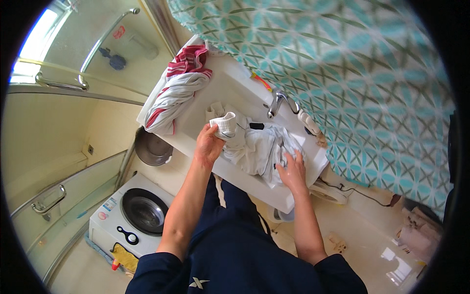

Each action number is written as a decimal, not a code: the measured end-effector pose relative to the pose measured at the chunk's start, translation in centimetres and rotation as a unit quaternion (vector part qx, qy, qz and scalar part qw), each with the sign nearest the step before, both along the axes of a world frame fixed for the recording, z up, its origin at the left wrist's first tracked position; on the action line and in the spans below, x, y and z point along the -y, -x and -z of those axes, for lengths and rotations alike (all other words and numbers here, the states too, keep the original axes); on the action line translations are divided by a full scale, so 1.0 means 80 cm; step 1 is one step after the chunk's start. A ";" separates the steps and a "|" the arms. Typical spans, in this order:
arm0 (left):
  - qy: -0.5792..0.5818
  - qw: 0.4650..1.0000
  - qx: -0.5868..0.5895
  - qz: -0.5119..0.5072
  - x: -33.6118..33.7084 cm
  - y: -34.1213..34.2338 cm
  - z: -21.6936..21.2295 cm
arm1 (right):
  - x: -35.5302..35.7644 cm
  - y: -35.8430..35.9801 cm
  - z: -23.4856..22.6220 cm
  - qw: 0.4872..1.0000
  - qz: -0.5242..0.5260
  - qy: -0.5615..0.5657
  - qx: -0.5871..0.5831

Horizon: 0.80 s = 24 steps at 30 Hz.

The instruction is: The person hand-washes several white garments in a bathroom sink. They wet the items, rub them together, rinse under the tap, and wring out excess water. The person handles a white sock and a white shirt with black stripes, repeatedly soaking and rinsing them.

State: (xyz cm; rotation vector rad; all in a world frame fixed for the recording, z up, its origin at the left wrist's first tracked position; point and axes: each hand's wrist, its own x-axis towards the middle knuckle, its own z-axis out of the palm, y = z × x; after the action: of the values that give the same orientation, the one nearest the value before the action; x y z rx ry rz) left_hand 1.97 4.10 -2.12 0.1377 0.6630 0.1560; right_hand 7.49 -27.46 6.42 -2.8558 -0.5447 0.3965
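A wet-looking white garment (257, 149) with thin dark trim lies bunched in the white sink (230, 76). My left hand (209, 143) is closed on its ribbed cuff (226, 123), which is lifted above the rest of the cloth. On the right side of the garment rests my right hand (293, 172), its fingers spread over the fabric. A small black patch (256, 126) shows beside the cloth; I cannot tell what it is.
A twisted red-and-white garment (178, 88) drapes over the sink's left end. The chrome faucet (278, 104) stands at the back, before a patterned curtain (342, 73). A grey basin (153, 147) and a washing machine (132, 215) sit at lower left, beside glass shower panels (73, 181).
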 end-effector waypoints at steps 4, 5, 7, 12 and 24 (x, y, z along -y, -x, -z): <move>-0.081 0.994 0.064 0.037 0.019 0.016 -0.062 | -0.054 -0.009 -0.001 0.895 0.126 -0.362 -0.229; -0.109 0.991 0.058 0.055 0.023 0.017 -0.078 | -0.071 -0.013 -0.001 0.856 0.121 -0.426 -0.267; -0.162 0.980 0.077 0.084 0.031 0.018 -0.109 | -0.102 -0.021 -0.002 0.818 0.063 -0.517 -0.244; -0.265 0.954 0.108 0.091 0.044 0.020 -0.176 | -0.142 -0.034 -0.022 0.803 -0.068 -0.556 -0.204; -0.521 0.825 0.217 0.032 0.036 0.004 -0.418 | -0.152 -0.069 -0.281 0.766 -0.141 -0.625 0.048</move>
State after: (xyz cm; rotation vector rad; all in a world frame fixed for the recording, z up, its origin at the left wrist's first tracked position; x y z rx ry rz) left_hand 1.65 1.22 31.29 1.1507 0.0467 0.4627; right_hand 13.02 -15.30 28.88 -1.4900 -0.8323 -0.0993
